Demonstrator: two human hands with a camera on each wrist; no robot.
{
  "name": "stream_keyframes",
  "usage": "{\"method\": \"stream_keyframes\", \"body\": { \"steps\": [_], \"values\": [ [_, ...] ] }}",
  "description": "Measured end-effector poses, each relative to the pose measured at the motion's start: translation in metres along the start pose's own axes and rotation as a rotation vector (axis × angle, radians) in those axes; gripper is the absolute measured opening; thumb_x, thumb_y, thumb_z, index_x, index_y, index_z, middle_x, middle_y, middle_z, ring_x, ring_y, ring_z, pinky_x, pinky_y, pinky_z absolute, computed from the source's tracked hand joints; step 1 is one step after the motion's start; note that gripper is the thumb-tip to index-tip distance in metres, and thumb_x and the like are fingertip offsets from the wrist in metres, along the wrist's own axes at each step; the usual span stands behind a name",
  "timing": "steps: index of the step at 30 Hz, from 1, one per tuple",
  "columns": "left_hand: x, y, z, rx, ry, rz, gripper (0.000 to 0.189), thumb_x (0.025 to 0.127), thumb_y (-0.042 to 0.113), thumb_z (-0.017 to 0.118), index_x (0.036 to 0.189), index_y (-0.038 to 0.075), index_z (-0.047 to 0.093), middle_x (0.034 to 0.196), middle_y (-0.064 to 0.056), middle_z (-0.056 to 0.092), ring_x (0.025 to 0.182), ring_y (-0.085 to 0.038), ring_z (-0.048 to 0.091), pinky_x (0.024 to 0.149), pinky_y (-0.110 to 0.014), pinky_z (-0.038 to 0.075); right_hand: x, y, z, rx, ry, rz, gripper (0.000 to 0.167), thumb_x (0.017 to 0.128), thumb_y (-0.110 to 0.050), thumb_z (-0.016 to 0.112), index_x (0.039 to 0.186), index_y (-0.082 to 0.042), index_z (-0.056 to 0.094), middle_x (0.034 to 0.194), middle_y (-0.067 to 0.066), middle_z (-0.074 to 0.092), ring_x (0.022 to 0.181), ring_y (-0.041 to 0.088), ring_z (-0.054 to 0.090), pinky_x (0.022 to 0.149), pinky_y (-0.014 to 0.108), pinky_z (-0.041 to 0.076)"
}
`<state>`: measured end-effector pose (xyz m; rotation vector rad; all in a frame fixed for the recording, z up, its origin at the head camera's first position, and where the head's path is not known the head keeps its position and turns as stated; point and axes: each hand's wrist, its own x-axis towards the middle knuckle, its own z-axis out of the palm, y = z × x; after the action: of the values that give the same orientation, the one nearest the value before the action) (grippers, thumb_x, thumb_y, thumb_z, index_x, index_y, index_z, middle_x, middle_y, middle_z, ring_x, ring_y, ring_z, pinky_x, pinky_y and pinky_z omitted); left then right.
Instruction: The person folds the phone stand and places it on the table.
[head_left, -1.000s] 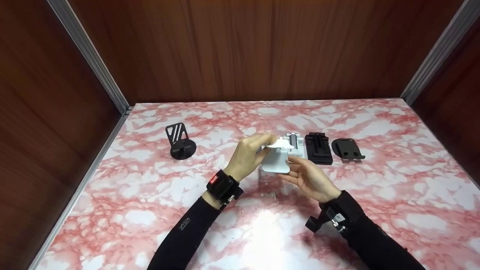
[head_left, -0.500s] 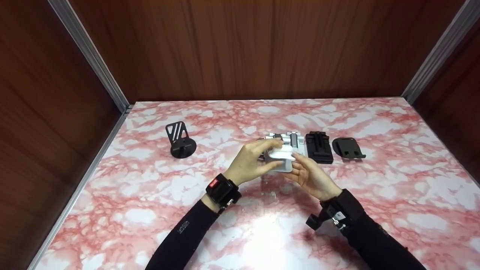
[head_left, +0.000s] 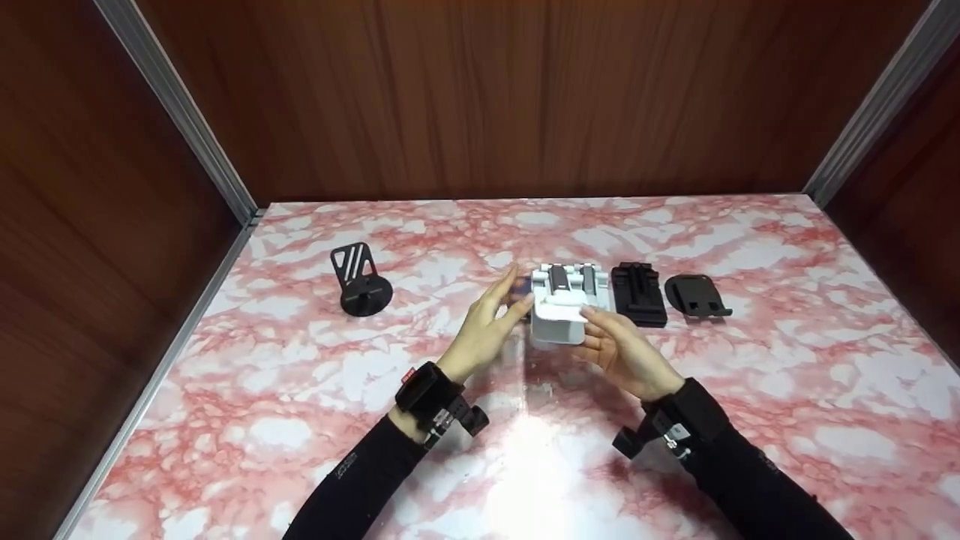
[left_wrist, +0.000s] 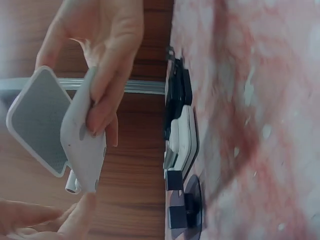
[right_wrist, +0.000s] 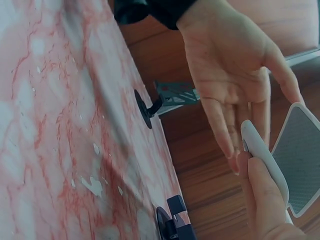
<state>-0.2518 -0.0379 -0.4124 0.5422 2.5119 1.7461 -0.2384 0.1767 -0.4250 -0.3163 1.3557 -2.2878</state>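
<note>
My right hand (head_left: pixel 626 356) grips a white folding phone stand (head_left: pixel 559 330) in the air over the table, thumb on its upper plate and fingers beneath. The stand's two plates form a V in the left wrist view, where a grey textured pad (left_wrist: pixel 40 120) lines one plate. At the stand's left side is my left hand (head_left: pixel 480 330), its fingers extended and its thumb tip close to the stand's edge. In the right wrist view, the left hand (right_wrist: pixel 230 75) is loosely spread, with its thumb tip right at the padded plate's corner.
Behind the held stand lies white folded stand hardware (head_left: pixel 600 289). To its right are a black folded stand (head_left: pixel 637 296) and a black round-based stand (head_left: pixel 697 296). A black stand with a slotted plate (head_left: pixel 364 281) stands at the left. Wooden panels (head_left: pixel 480 97) surround the marbled table.
My left hand has let go of the stand's upper plate and moved left and down. That plate has tilted toward me, and my right thumb has come onto it.
</note>
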Motion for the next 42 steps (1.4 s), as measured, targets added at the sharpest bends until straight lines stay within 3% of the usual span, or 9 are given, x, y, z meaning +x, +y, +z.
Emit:
{"method": "stream_keyframes", "body": {
  "steps": [3, 6, 14, 18, 22, 27, 32, 42],
  "values": [
    [-0.002, 0.000, 0.000, -0.150, -0.069, -0.078, 0.067, 0.094, 0.034, 0.051, 0.148, 0.011, 0.018, 0.138, -0.010, 0.044, 0.117, -0.023, 0.054, 0.095, -0.030, 0.050, 0.000, 0.000, 0.001, -0.021, 0.009, 0.005, 0.025, 0.099, -0.020, 0.040, 0.116, -0.004, 0.050, 0.107, 0.007, 0.067, 0.096, 0.018, 0.066, 0.085, 0.028, 0.055],
    [-0.002, -0.001, 0.000, -0.290, -0.114, -0.138, 0.069, 0.092, 0.029, 0.055, 0.146, 0.004, 0.020, 0.136, -0.015, 0.043, 0.112, -0.023, 0.057, 0.096, -0.029, 0.049, 0.000, 0.000, 0.002, -0.037, 0.021, 0.011, 0.025, 0.099, -0.021, 0.042, 0.117, -0.004, 0.046, 0.106, 0.005, 0.067, 0.095, 0.017, 0.066, 0.085, 0.028, 0.055],
    [-0.004, -0.005, -0.002, -0.489, -0.194, -0.171, 0.064, 0.092, 0.015, 0.055, 0.144, -0.002, 0.022, 0.126, -0.017, 0.046, 0.102, -0.017, 0.062, 0.095, -0.031, 0.050, 0.000, 0.001, 0.004, -0.068, 0.075, 0.048, 0.036, 0.097, -0.018, 0.046, 0.125, -0.004, 0.029, 0.102, 0.002, 0.066, 0.090, 0.013, 0.067, 0.083, 0.026, 0.055],
    [-0.005, -0.007, -0.002, -0.506, -0.181, -0.177, 0.064, 0.090, 0.010, 0.057, 0.143, -0.001, 0.026, 0.122, -0.014, 0.047, 0.092, -0.010, 0.062, 0.090, -0.029, 0.053, 0.000, 0.001, 0.005, -0.086, 0.081, 0.054, 0.043, 0.096, -0.015, 0.046, 0.130, -0.003, 0.023, 0.102, 0.001, 0.064, 0.088, 0.013, 0.066, 0.081, 0.025, 0.055],
    [-0.006, -0.008, -0.003, -0.475, -0.162, -0.167, 0.065, 0.087, 0.010, 0.061, 0.143, 0.000, 0.029, 0.123, -0.014, 0.049, 0.088, -0.009, 0.062, 0.085, -0.029, 0.055, 0.000, 0.002, 0.004, -0.085, 0.037, 0.037, 0.040, 0.096, -0.012, 0.046, 0.130, -0.001, 0.028, 0.104, 0.001, 0.063, 0.088, 0.013, 0.066, 0.080, 0.024, 0.055],
    [-0.008, -0.010, -0.003, -0.474, -0.152, -0.171, 0.069, 0.084, 0.006, 0.063, 0.143, 0.000, 0.028, 0.126, -0.014, 0.049, 0.089, -0.011, 0.062, 0.087, -0.034, 0.054, 0.001, 0.004, 0.003, -0.100, 0.003, 0.025, 0.044, 0.096, -0.009, 0.047, 0.134, 0.002, 0.028, 0.111, 0.002, 0.062, 0.093, 0.013, 0.066, 0.083, 0.024, 0.054],
    [-0.009, -0.012, -0.002, -0.477, -0.133, -0.160, 0.070, 0.082, 0.001, 0.063, 0.143, -0.001, 0.029, 0.128, -0.017, 0.048, 0.090, -0.010, 0.062, 0.083, -0.026, 0.055, 0.001, 0.006, 0.003, -0.132, -0.004, 0.021, 0.058, 0.094, -0.006, 0.049, 0.142, 0.006, 0.018, 0.116, 0.003, 0.062, 0.098, 0.013, 0.065, 0.087, 0.025, 0.053],
    [-0.009, -0.017, -0.001, -0.445, -0.082, -0.153, 0.067, 0.079, -0.004, 0.066, 0.139, -0.001, 0.037, 0.125, -0.019, 0.052, 0.090, -0.013, 0.062, 0.082, -0.026, 0.056, 0.003, 0.009, 0.000, -0.190, -0.013, -0.002, 0.062, 0.092, -0.001, 0.051, 0.143, 0.006, 0.018, 0.114, 0.004, 0.065, 0.101, 0.014, 0.064, 0.089, 0.025, 0.053]
  ]
}}
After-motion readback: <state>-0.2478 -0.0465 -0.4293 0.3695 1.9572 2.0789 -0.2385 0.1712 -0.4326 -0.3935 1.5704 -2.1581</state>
